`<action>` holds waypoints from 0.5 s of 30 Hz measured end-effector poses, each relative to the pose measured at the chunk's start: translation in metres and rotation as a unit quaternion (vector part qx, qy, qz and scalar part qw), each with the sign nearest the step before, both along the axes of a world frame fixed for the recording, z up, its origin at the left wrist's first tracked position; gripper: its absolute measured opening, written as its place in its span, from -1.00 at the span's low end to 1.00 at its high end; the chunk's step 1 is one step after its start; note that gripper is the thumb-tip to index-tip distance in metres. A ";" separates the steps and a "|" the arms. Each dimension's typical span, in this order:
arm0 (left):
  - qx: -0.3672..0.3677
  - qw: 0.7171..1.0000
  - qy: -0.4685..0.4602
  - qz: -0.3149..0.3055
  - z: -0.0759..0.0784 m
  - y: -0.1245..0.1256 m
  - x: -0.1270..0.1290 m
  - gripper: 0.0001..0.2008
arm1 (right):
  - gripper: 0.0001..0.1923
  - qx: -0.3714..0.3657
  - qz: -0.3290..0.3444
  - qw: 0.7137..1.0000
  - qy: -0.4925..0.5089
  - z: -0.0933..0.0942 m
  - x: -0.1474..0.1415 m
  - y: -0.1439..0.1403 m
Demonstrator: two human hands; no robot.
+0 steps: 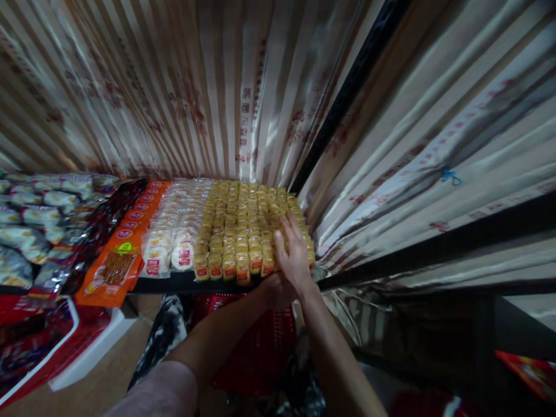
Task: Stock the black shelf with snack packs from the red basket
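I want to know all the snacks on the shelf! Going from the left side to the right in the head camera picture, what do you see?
Silvery packets → dark red packets → orange packets → white round snacks → yellow snacks → right hand resting on the yellow ones → striped curtain.

White round-cake packets [174,237] lie beside orange snack packs [124,255] — a red basket [256,347] below, striped curtains [217,87] behind.
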State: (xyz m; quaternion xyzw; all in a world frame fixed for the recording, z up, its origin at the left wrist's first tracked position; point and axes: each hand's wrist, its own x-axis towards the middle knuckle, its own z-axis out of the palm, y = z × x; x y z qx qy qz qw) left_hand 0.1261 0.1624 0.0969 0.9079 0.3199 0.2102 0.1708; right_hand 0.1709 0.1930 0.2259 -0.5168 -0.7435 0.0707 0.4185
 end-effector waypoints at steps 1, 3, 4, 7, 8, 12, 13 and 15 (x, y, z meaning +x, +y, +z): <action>0.013 1.000 0.000 -0.020 0.001 0.000 -0.002 -0.60 | -0.59 0.006 -0.018 1.000 0.017 -0.003 0.006 -0.019; 0.051 0.997 0.012 -0.058 0.002 0.000 -0.005 -0.60 | -0.62 0.013 -0.042 0.998 0.039 -0.013 0.019 -0.054; 0.076 0.994 0.025 -0.070 0.003 0.000 -0.006 -0.60 | -0.63 0.012 -0.060 0.997 0.049 -0.020 0.026 -0.070; 0.141 0.984 0.081 -0.068 0.007 0.000 -0.007 -0.58 | -0.63 -0.018 -0.091 0.995 0.039 -0.051 0.043 -0.112; 0.156 0.981 0.098 -0.060 0.008 -0.001 -0.007 -0.57 | -0.62 -0.032 -0.099 0.994 0.038 -0.062 0.047 -0.123; 0.205 0.969 0.122 -0.065 0.016 -0.001 -0.011 -0.56 | -0.62 -0.051 -0.141 0.986 0.070 -0.096 0.049 -0.152; 0.217 0.966 0.121 -0.074 0.017 -0.001 -0.012 -0.57 | -0.62 -0.056 -0.147 0.984 0.080 -0.101 0.048 -0.156; 0.241 0.960 0.115 -0.085 0.019 -0.002 -0.014 -0.58 | -0.62 -0.066 -0.152 0.982 0.094 -0.106 0.048 -0.161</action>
